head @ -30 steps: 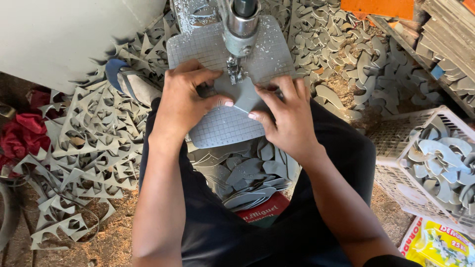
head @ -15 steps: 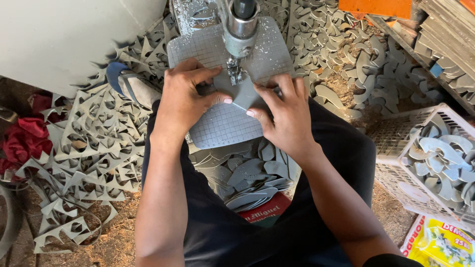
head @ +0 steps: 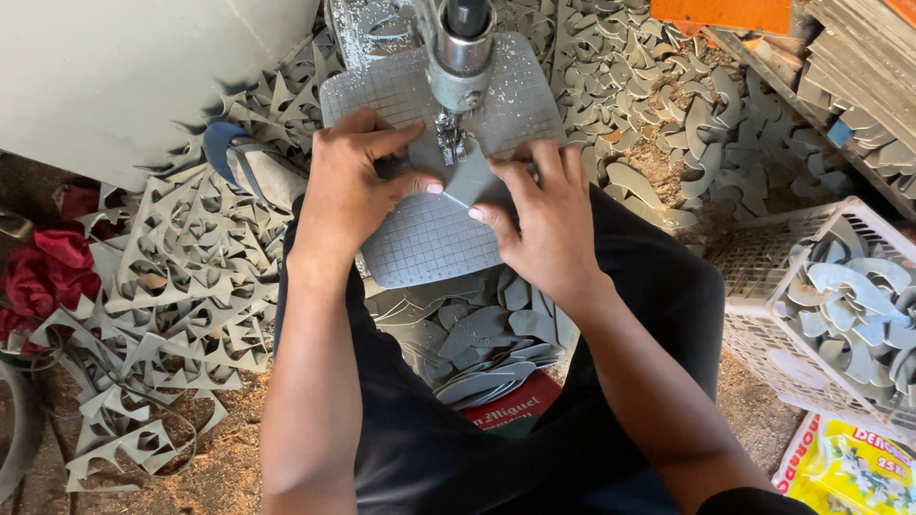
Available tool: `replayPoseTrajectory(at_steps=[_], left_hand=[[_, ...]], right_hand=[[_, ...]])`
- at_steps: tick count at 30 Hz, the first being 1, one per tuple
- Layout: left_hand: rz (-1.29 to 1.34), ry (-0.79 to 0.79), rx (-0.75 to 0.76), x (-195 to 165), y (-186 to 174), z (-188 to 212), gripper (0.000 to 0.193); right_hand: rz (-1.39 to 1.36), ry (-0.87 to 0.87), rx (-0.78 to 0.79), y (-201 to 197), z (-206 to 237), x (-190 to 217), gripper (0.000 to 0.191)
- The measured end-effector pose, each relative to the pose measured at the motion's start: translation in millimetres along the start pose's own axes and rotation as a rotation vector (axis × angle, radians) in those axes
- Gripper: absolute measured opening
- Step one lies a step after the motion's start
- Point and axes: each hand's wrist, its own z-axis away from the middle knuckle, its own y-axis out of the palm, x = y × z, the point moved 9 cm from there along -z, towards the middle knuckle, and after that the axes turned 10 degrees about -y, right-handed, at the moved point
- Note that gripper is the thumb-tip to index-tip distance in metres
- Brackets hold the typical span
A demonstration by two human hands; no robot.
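Grey sheet piece (head: pixel 465 181) lies flat at upper centre on the gridded plate (head: pixel 429 238), under the machine head (head: pixel 461 52). Left hand (head: pixel 353 186) and right hand (head: pixel 544 215) press it from either side, fingers spread flat, gripping nothing. Below sits a red-labelled box (head: pixel 510 405) of cut pieces; at lower right, a yellow packet (head: pixel 849 467) beside a white basket (head: pixel 763 315).

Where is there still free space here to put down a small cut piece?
The near half of the gridded grey work plate, below both hands, is bare. The sawdust floor beside the left arm is partly open. Crowded: grey offcut heaps, the white basket, and the pile of cut pieces under the plate.
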Motion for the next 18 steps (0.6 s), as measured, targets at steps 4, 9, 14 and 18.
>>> replayPoseTrajectory(at_steps=[4,9,14,18], left_hand=[[-0.035,0.019,0.001,3,0,-4,0.065],[0.010,0.042,-0.051,7,-3,-5,0.066],[0.034,0.051,-0.075,6,-6,-2,0.064],[-0.006,-0.131,-0.063,13,-4,4,0.058]], right_hand=[[-0.003,0.019,0.012,2,-2,0,0.045],[0.023,0.023,-0.029,1,-3,4,0.047],[0.033,0.071,-0.036,4,-3,4,0.046],[0.069,0.101,-0.033,5,-5,3,0.048]])
